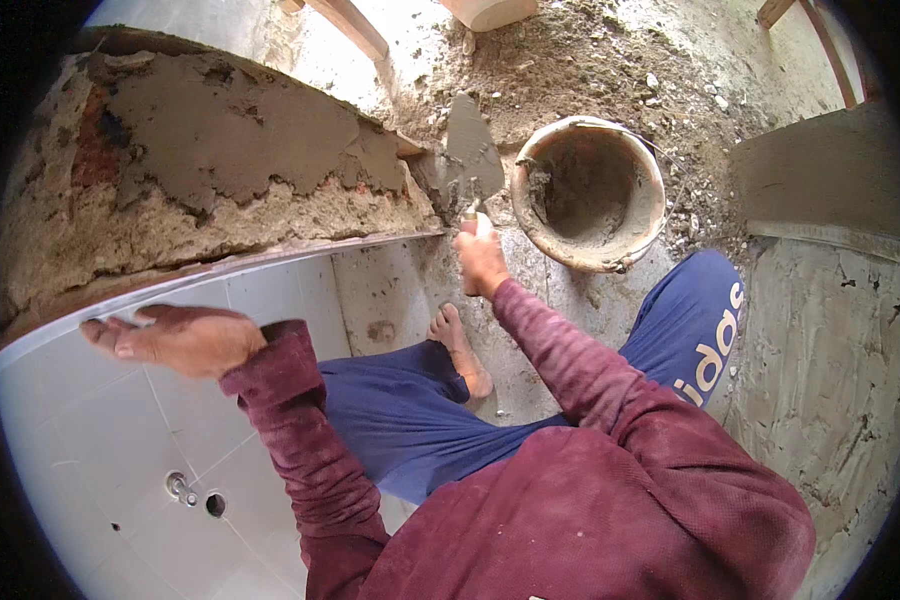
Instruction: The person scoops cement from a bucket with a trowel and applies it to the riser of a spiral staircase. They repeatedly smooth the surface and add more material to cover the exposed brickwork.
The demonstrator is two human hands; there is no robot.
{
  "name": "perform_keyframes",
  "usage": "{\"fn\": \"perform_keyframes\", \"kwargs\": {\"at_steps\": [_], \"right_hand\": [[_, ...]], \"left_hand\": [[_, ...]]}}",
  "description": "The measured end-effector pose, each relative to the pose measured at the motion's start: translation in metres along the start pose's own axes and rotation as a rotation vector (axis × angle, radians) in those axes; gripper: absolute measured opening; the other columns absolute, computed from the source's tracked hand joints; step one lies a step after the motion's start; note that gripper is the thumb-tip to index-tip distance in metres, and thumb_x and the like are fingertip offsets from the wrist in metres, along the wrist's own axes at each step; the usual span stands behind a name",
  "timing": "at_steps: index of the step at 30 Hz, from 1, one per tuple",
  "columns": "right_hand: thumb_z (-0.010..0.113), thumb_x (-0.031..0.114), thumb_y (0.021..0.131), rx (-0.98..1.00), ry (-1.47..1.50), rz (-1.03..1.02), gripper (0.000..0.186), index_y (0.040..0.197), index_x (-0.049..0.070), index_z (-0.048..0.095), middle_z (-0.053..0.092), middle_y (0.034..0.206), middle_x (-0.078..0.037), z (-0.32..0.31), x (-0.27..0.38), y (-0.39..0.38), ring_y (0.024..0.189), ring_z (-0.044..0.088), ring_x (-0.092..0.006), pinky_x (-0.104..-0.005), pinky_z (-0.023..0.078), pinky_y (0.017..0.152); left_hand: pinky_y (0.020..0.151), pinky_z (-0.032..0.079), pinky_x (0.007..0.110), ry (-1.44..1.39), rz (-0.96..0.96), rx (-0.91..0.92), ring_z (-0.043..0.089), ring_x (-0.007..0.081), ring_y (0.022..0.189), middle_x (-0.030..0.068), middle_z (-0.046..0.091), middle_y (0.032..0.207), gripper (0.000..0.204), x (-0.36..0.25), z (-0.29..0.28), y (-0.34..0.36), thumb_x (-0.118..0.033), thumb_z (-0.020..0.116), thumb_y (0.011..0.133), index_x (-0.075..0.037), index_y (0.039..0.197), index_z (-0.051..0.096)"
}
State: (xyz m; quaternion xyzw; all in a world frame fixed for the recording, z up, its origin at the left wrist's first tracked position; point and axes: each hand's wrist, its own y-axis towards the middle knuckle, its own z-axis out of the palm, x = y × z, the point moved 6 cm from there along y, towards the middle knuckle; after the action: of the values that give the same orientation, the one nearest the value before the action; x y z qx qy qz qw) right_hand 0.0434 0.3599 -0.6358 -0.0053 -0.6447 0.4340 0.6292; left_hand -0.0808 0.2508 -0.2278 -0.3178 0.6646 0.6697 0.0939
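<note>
My right hand is closed round the handle of a pointed trowel, whose grey blade points away from me over the rubble. Just right of the trowel stands a round mortar bucket, its rim and inside smeared with grey mortar. My left hand is held out at the left with fingers stretched and nothing in it, in front of the white tiles. Beyond that hand rises a wall edge with a patch of wet grey mortar over rough older render; some brick shows at its left end.
White wall tiles with a metal pipe fitting and a dark hole lie at lower left. Gravel and crumbled mortar cover the ground beyond the bucket. A plastered wall stands close on my right. Wooden pieces lean at the top.
</note>
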Motion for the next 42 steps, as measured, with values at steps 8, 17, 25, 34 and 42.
{"fn": "perform_keyframes", "kwargs": {"at_steps": [8,17,25,34,42], "right_hand": [[0.032,0.058,0.096,0.426,0.459,0.592,0.050,0.097,0.012,0.052,0.045,0.060,0.000,-0.008,-0.070,0.026,0.047,0.043,-0.0137,-0.0309,0.039,0.043],[0.028,0.059,0.096,0.654,0.396,0.636,0.056,0.091,0.009,0.054,0.041,0.056,0.001,-0.020,-0.076,0.054,0.037,0.036,-0.0122,-0.0305,0.036,0.037],[0.032,0.058,0.096,0.694,0.250,0.653,0.054,0.087,0.010,0.053,0.042,0.054,0.000,-0.010,-0.046,0.043,0.037,0.039,-0.0128,-0.0286,0.033,0.032],[0.030,0.045,0.101,0.664,0.000,0.715,0.042,0.087,0.009,0.048,0.044,0.056,0.001,-0.026,0.040,-0.074,0.041,0.045,-0.0105,-0.0286,0.043,0.037],[0.057,0.010,0.080,-0.004,-1.417,-0.869,0.018,0.091,-0.004,0.063,0.064,0.083,-0.022,-0.029,0.156,0.028,0.074,0.066,-0.0314,-0.0386,0.055,0.059]], "left_hand": [[0.115,0.025,0.047,0.040,0.171,-0.039,0.025,0.0335,0.138,0.0177,0.017,0.152,0.074,0.032,0.017,0.004,-0.062,0.017,0.095,-0.012,0.150,0.013],[0.115,0.025,0.046,-0.080,0.138,0.009,0.024,0.0326,0.138,0.0183,0.017,0.152,0.072,0.026,0.035,-0.029,-0.058,0.018,0.097,-0.010,0.149,0.013],[0.115,0.025,0.045,-0.123,0.121,0.022,0.024,0.0312,0.139,0.0189,0.017,0.152,0.069,0.024,0.035,-0.029,-0.053,0.018,0.098,-0.007,0.149,0.012],[0.115,0.025,0.044,-0.175,0.118,-0.008,0.023,0.0297,0.140,0.0196,0.016,0.153,0.066,0.024,0.033,-0.025,-0.048,0.019,0.100,-0.004,0.149,0.012],[0.115,0.026,0.045,-0.142,0.263,-0.115,0.027,0.0310,0.137,0.0206,0.020,0.151,0.063,0.015,0.035,-0.012,-0.044,0.022,0.101,0.000,0.146,0.020]]}}
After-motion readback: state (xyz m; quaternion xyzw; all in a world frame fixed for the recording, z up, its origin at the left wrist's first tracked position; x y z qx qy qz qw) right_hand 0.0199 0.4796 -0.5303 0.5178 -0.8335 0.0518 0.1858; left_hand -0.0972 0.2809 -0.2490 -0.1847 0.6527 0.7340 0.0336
